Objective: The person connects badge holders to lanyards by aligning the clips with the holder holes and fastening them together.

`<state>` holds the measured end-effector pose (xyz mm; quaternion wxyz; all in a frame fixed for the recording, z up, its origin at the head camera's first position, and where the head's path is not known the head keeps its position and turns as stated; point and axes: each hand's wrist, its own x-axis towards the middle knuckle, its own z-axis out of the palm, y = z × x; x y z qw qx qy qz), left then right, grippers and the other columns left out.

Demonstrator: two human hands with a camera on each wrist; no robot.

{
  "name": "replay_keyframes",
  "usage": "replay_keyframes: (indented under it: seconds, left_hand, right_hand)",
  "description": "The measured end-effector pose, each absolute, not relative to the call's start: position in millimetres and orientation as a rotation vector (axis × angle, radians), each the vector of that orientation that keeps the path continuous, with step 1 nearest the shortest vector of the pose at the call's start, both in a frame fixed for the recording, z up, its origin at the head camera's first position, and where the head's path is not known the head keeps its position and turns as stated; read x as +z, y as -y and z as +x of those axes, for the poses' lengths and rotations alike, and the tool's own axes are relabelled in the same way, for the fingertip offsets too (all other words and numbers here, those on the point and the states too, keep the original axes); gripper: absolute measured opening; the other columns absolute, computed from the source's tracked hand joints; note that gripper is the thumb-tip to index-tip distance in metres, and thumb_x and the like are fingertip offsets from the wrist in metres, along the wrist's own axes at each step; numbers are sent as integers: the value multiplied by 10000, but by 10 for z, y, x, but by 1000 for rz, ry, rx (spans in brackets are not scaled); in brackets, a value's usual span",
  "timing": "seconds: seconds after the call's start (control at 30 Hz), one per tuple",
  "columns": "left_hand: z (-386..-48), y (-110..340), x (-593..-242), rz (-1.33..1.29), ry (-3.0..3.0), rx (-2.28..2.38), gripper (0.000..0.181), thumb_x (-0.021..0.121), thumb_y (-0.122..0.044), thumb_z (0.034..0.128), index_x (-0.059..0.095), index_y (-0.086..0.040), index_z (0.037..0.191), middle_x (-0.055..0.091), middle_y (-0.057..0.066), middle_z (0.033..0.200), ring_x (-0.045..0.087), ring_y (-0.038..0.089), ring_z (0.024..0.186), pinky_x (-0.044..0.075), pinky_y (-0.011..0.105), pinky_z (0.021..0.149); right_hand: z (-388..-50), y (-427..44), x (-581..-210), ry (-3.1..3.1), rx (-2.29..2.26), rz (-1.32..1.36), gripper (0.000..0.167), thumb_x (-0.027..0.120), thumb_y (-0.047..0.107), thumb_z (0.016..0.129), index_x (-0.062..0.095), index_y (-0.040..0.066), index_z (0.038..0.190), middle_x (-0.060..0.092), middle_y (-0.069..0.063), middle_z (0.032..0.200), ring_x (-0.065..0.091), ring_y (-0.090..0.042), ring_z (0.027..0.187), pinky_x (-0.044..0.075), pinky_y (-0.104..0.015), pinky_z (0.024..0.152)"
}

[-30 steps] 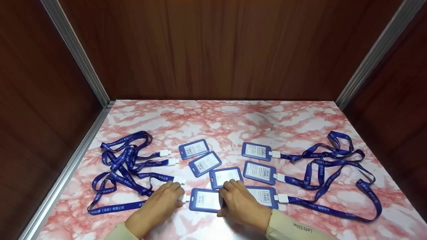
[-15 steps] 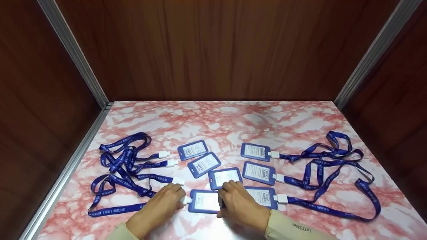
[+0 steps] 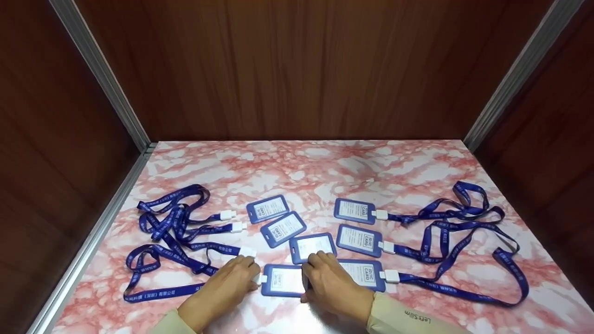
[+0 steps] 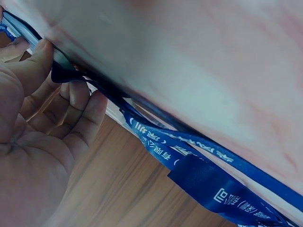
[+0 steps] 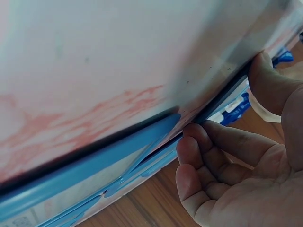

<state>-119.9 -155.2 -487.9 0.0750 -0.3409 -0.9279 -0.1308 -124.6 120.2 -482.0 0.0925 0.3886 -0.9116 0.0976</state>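
At lower left of centre, your left fingers pinch a clip [image 3: 258, 279] at the left edge of a badge [image 3: 284, 280]; at lower centre, your right hand [image 3: 333, 284] grips that badge's right end, apparently keeping both in line. Clipped badges [image 3: 358, 240] lie further right, probably set aside.

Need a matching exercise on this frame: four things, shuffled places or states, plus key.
1. Person's left hand
2. Pink-and-white marbled tabletop
3. Rear-right blue-framed rectangular card holder
4. Person's right hand

A. joined to a blue ribbon lanyard
B. gripping the right end of the card holder between the hands
C. holding a white plastic clip
D. under lanyards and holders

Pairs: 1C, 2D, 3A, 4B
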Motion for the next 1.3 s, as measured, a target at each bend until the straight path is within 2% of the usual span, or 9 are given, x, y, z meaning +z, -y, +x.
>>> replay_keyframes:
  seconds: [0.37, 0.63, 0.87, 1.3]
  left_hand:
    - [-1193, 1554, -4879, -1019, 2788, -382, 203, 827, -160, 826, 643, -84, 869, 578, 13, 857, 580, 210, 812, 529, 381, 762]
    - [-1170, 1543, -4832, -983, 2872, -409, 192, 793, -175, 876, 674, -47, 955, 624, 83, 981, 618, 261, 928, 545, 439, 875]
    - [-1162, 1558, -4837, -989, 2853, -377, 202, 783, -194, 890, 674, -43, 969, 638, 94, 1022, 626, 276, 968, 533, 439, 920]
    - [-1158, 1575, -4827, -970, 2900, -429, 237, 759, -203, 915, 693, -19, 1049, 640, 114, 1089, 619, 276, 1019, 526, 450, 962]
  right_hand:
    - [-1249, -1203, -4829, 2704, 289, 1161, 429, 896, 442, 725, 632, 120, 831, 531, 22, 847, 490, -161, 788, 414, -325, 715]
    - [-1259, -1216, -4816, 2686, 297, 1165, 436, 899, 458, 712, 622, 137, 811, 520, 36, 831, 495, -156, 780, 425, -321, 713]
    - [-1247, -1215, -4811, 2694, 296, 1166, 422, 908, 436, 716, 603, 155, 793, 516, 48, 828, 486, -145, 784, 424, -320, 732]
    - [-1223, -1225, -4779, 2749, 340, 1135, 456, 886, 452, 753, 665, 86, 910, 548, 35, 872, 483, -146, 813, 440, -336, 770]
